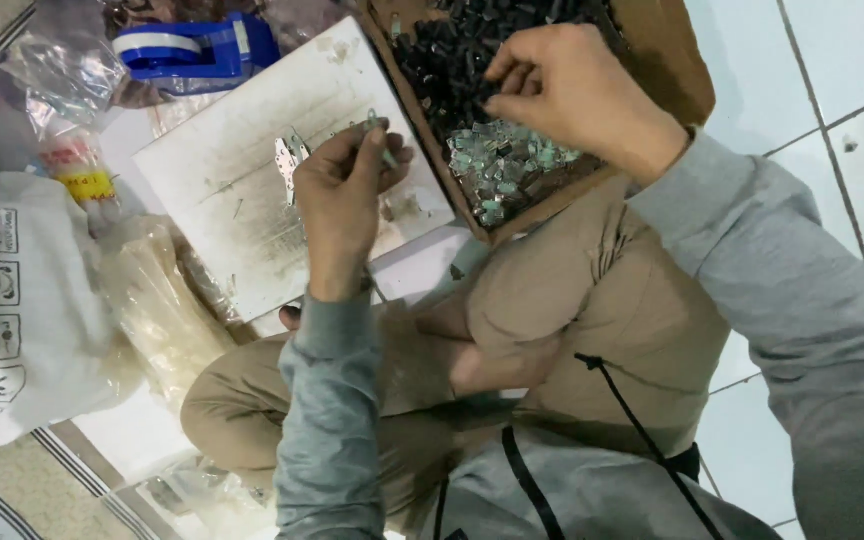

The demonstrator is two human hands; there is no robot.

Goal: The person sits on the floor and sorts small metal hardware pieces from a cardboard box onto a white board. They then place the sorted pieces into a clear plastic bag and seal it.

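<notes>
Far left there was a white printed sack (12, 300) on the floor, a blue tape dispenser (197, 48) up top; next came a scuffed white board (242, 170); the left hand (340, 195) hovered over it, fingers pinched shut on a small metal clip (380, 135); right of that sat a cardboard box (667, 60) of small black and clear parts (497, 160); the right hand (567, 90) was in it, fingertips closed picking among the black ones; couldn't tell if it actually had one.
</notes>
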